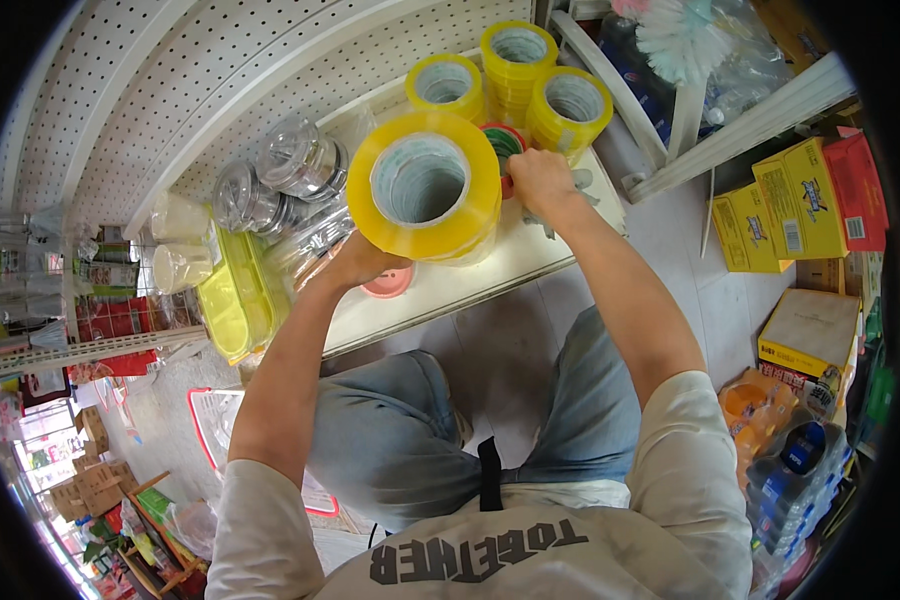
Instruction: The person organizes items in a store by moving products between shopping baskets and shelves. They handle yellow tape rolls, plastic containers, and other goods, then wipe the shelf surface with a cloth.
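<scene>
A tall stack of yellow packing tape rolls [480, 205] stands large in the middle, over the white shelf [440, 300]. My left hand [362, 262] grips the stack low on its left side, its fingers hidden beneath and behind the tape. Behind the stack's right edge are a red and a green tape roll [505, 142], partly covered. My right hand [542, 183] is closed at the red roll, with the fingertips out of sight. Farther back stand three stacks of yellow tape: one at left [445, 84], one behind [519, 48], one at right [571, 100].
Clear lidded jars [295, 160] and yellow-green plastic boxes [238, 295] lie left on the shelf. A pink round item [387, 280] sits near the front edge. White pegboard [270, 60] rises behind. Yellow cartons [795, 205] and packs of bottles [795, 470] stand right.
</scene>
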Demonstrator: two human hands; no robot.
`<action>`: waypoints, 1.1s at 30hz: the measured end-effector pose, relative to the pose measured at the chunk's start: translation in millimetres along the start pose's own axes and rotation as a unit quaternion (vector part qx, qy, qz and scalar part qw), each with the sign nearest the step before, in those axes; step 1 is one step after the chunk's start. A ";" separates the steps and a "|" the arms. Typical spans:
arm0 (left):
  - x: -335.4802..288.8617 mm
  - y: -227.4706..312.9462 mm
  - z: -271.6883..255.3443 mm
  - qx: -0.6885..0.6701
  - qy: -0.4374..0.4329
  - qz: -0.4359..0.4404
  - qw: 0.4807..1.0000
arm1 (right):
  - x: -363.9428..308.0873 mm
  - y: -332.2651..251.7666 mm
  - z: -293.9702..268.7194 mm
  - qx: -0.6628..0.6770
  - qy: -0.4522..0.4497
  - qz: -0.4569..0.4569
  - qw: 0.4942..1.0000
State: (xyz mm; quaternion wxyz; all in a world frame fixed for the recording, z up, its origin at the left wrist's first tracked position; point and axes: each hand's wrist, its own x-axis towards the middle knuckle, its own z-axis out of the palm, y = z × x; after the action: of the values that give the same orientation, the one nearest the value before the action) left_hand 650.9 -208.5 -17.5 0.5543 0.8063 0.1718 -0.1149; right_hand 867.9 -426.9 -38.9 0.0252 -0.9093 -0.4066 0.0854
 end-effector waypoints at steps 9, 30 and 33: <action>2.2 7.1 -4.4 0.079 0.019 0.023 0.996 | -61.7 29.8 19.7 0.011 0.023 0.029 0.999; 171.4 57.5 -35.9 -0.520 -0.127 0.003 0.845 | -122.8 65.9 21.0 0.062 0.064 0.179 0.980; 170.5 60.3 -32.3 -0.529 -0.135 -0.021 0.838 | -124.2 61.5 22.6 0.075 0.081 0.179 0.978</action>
State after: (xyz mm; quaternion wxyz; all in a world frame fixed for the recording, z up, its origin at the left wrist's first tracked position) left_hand 831.0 -172.5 -18.5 0.9114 0.3632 0.1466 -0.1264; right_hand 827.8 -560.9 -51.5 0.1106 -0.9667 -0.2266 0.0445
